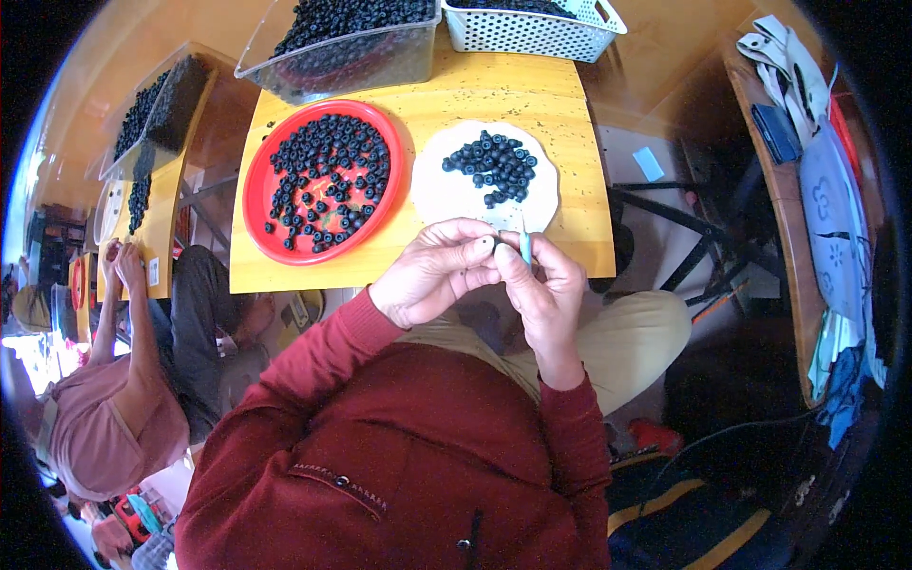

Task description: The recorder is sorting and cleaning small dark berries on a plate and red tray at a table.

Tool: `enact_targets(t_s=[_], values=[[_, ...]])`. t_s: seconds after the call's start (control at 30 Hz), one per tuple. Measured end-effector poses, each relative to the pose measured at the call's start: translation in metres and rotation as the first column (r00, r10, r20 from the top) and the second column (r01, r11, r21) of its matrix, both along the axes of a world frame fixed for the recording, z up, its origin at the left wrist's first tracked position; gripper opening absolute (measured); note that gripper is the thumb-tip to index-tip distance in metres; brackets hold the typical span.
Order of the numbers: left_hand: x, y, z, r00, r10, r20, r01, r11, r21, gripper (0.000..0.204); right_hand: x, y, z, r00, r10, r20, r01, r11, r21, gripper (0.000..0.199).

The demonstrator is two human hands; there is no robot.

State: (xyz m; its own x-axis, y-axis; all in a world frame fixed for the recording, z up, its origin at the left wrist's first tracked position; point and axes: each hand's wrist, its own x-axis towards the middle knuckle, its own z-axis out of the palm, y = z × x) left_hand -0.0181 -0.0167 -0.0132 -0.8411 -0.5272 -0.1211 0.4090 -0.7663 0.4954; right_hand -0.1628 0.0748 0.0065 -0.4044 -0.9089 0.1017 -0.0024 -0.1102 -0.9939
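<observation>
My left hand [439,271] and my right hand [543,302] meet just in front of the table's near edge. Pinched in the left fingers is a small black round piece [497,243], partly covered by fingertips. The right hand grips a slim pale-teal tool [526,249] with a thin pointed tip upward; its exact kind is unclear. Just beyond my hands lies a white scalloped plate [432,190] with a cluster of black round pieces [494,163], many showing a hole. To its left, a red round tray [254,204] holds many more such pieces [328,157].
A clear plastic bin [380,71] and a white perforated basket [532,36], both full of black pieces, stand at the back of the yellow table [446,85]. Dark crumbs dot its surface. Another person [123,408] works at the left. Cloths [831,190] hang over a wooden edge at right.
</observation>
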Motion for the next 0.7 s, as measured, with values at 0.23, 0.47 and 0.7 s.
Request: enact_targets(t_s=[0.23, 0.47, 0.7], values=[[-0.005, 0.003, -0.004, 0.999, -0.026, -0.036, 0.027, 0.999, 0.043, 0.018, -0.008, 0.005, 0.007, 0.977, 0.042, 0.21, -0.05, 0.998, 0.033, 0.017], [-0.009, 0.005, 0.001, 0.999, 0.05, -0.009, -0.048, 0.994, 0.096, 0.018, -0.01, 0.01, 0.009, 0.96, -0.066, -0.271, 0.056, 0.998, -0.042, 0.028], [-0.016, 0.009, 0.002, 0.996, 0.091, 0.024, -0.093, 0.987, 0.133, 0.016, -0.012, 0.009, 0.004, 0.891, -0.055, -0.451, -0.001, 0.992, -0.122, 0.03]])
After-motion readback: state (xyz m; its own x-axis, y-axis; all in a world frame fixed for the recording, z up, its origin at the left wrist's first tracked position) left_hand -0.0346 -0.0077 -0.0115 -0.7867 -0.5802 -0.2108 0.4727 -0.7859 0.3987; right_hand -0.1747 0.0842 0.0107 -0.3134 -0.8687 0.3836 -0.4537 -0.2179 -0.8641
